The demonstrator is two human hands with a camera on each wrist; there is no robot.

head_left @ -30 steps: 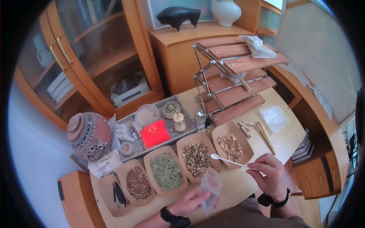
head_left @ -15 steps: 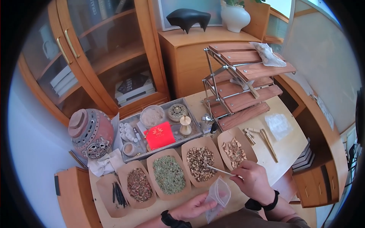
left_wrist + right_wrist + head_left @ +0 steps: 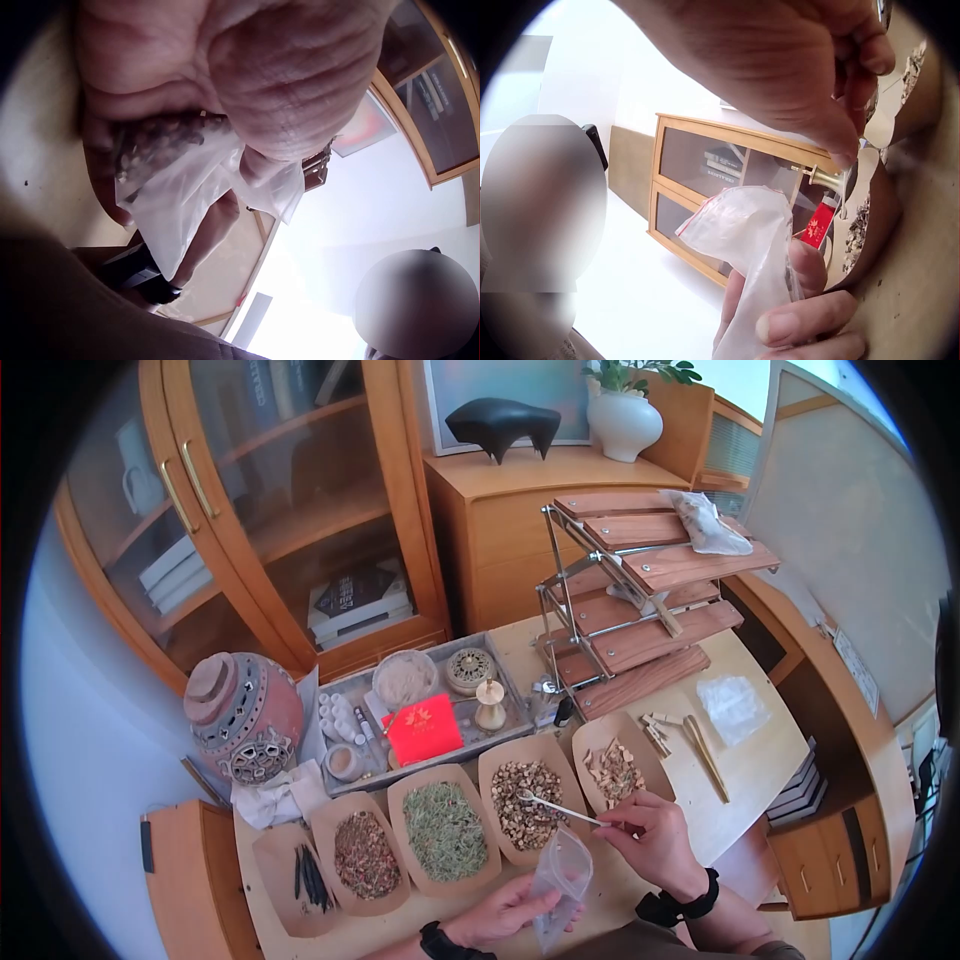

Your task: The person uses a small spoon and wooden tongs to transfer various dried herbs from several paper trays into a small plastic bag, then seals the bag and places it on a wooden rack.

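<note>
My left hand (image 3: 510, 908) holds a small clear zip bag (image 3: 562, 885) upright near the table's front edge, thumb on its near side. The bag's mouth gapes in the right wrist view, and dark bits (image 3: 154, 150) show at the bag in the left wrist view. Between thumb and fingertips, my right hand (image 3: 655, 844) pinches the handle of a slim white spoon (image 3: 568, 811). The spoon's bowl lies on brown chopped herbs (image 3: 515, 822) in a kraft paper tray (image 3: 572, 765), just beyond the bag.
Left of that tray are trays of green herb (image 3: 443, 835), reddish bits (image 3: 366, 852) and dark pods (image 3: 311, 880); wood chips (image 3: 613, 772) sit right. Behind are a grey tray (image 3: 508, 650) with a red packet (image 3: 424, 729) and a slatted rack (image 3: 650, 565). Brass tongs (image 3: 707, 760) lie right.
My right hand has moved left and brought the spoon from above the table into the brown chopped herbs. The left hand keeps holding the bag nearly in place. The head view has shifted.
</note>
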